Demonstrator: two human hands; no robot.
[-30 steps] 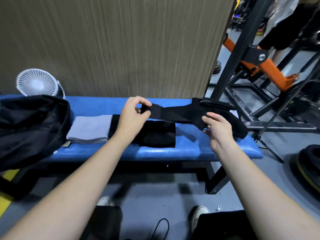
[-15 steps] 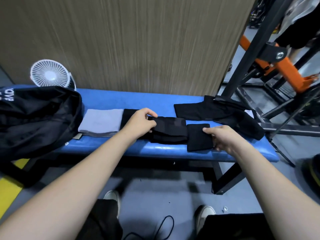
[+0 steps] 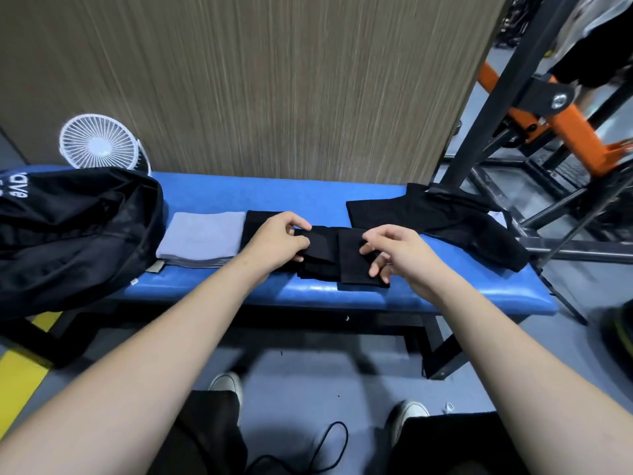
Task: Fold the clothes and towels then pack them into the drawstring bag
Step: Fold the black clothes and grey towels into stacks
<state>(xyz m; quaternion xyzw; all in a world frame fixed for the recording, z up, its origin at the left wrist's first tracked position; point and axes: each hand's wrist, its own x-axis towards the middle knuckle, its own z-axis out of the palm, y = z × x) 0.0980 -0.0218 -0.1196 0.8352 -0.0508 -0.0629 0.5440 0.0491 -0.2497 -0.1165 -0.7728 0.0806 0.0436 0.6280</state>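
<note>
- We see the left hand [image 3: 279, 240] pinching the folded black cloth [image 3: 337, 257] lying on the blue padded bench [image 3: 308, 195].
- The right hand [image 3: 394, 250] hovers above it, fingers loosely spread.
- The black drawstring bag [image 3: 73, 228] sits at the bench's left end.

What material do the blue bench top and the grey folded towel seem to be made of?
Bench top: probably vinyl or faux leather over padding; it looks smooth, with a slight sheen and creases at its front edge. Grey towel: soft matte cloth, perhaps microfibre; its folded layers show at the edge.
</note>
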